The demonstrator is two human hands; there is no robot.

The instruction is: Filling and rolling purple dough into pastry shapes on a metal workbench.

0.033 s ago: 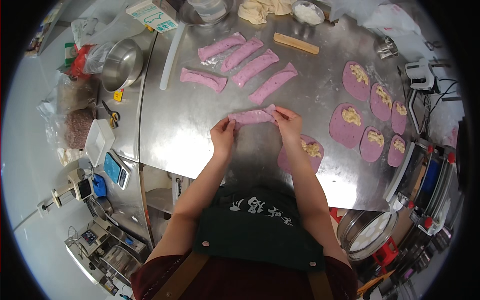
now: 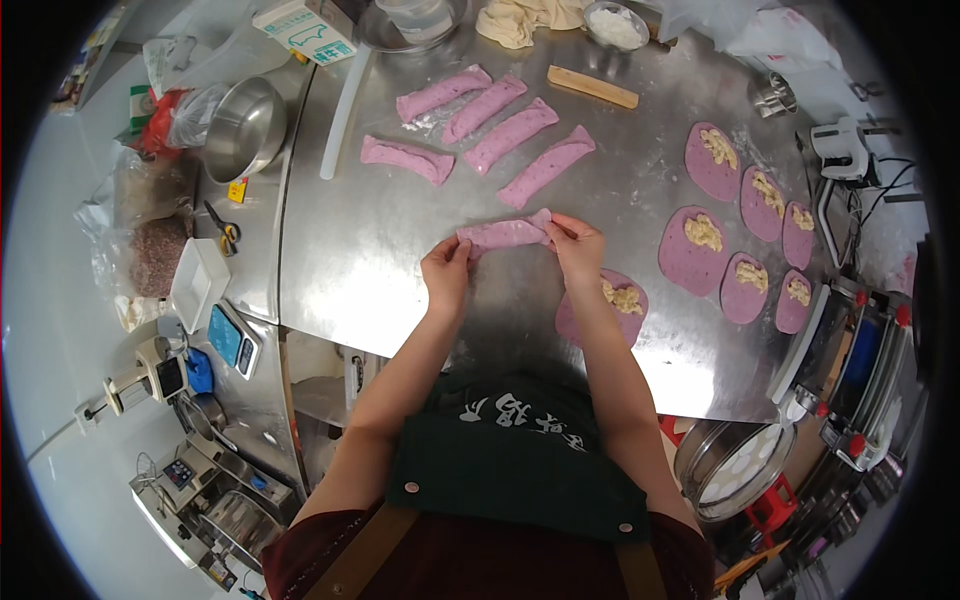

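Observation:
Between my two hands is a rolled piece of purple dough (image 2: pixel 503 233), held at both ends just over the steel table (image 2: pixel 350 255). My left hand (image 2: pixel 446 272) pinches its left end; my right hand (image 2: pixel 577 247) pinches the right end, where a flap of dough sticks up. Beyond my hands lie several finished-looking purple dough rolls (image 2: pixel 510 135). Partly hidden under my right forearm is a flat purple dough round (image 2: pixel 572 318) topped with pale yellow, crumbly filling (image 2: pixel 624 298). More flat dough pieces (image 2: pixel 690 262) with the same filling lie to the right.
A wooden strip (image 2: pixel 592 87) and a bowl of white powder (image 2: pixel 614 27) are at the back. A long white rod (image 2: pixel 343 120) lies at the left. On the side counter are a steel bowl (image 2: pixel 245 130), scissors (image 2: pixel 226 232), a white tray (image 2: pixel 199 283) and a scale (image 2: pixel 232 338).

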